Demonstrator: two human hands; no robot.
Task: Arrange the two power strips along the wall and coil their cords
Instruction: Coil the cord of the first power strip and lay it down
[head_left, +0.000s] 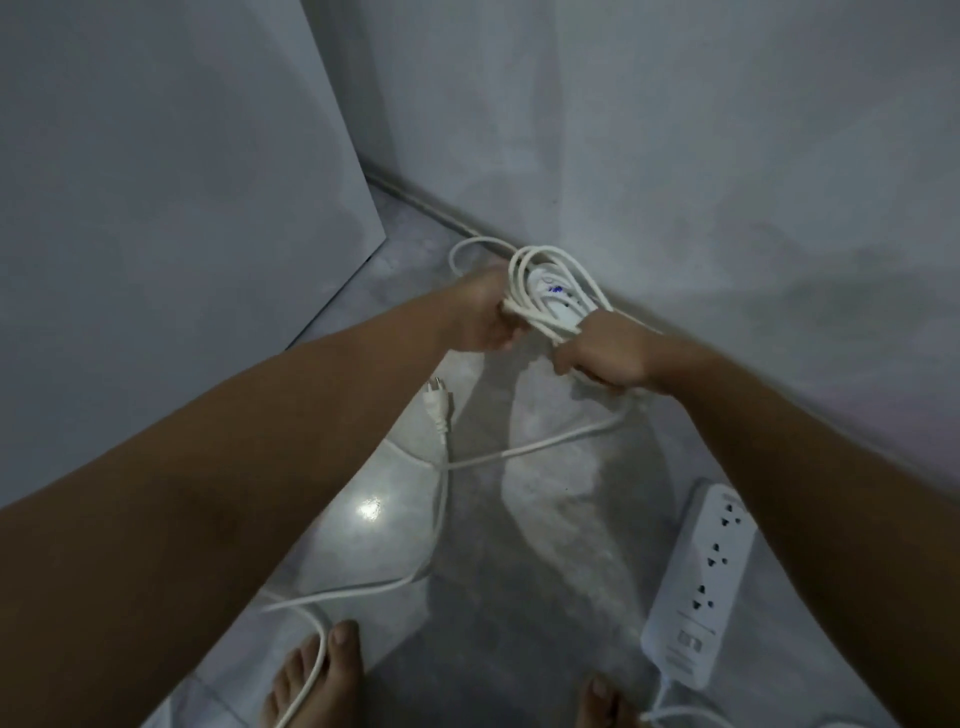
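My left hand (485, 312) and my right hand (605, 356) both grip a bundle of white cord loops (545, 280) held near the wall base. Behind the loops, partly hidden, a white power strip (553, 293) with a blue mark lies by the wall. A loose length of cord (519, 449) trails from my right hand across the floor to a white plug (436, 405). A second white power strip (698, 582) lies on the floor at the lower right, close to the wall, its cord (670, 712) leaving at the bottom.
A grey wall (675, 156) runs diagonally on the right, and a large grey panel (156, 182) leans at the left. My bare feet (317, 675) stand at the bottom on the shiny tiled floor, one cord crossing the left toes.
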